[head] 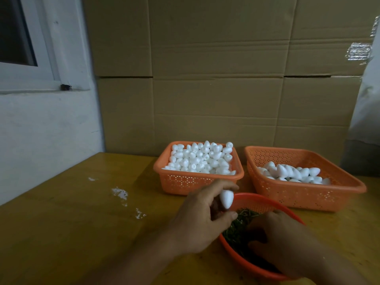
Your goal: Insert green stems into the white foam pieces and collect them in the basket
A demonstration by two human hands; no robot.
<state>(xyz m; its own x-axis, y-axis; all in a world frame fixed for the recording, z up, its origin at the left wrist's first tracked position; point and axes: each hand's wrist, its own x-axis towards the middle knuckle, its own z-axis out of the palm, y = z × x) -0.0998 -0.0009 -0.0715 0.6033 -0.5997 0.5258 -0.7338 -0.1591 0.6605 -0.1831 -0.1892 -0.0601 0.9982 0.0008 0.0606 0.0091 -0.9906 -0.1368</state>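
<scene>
Stem-picking step: left hand [197, 221] gripping foam piece [226, 199]; right hand [281, 241] in round basket [265, 204] at near worktop edge, grip unclear; next, pinching single green stem [236, 229].

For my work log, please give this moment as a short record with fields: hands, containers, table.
left hand: left hand holds one white foam piece in its fingers
right hand: right hand reaches into round bowl of green stems; grip unclear
left basket: left basket, heaped with foam pieces
right basket: right basket, fewer pieces
table: wooden table, white crumbs
</scene>
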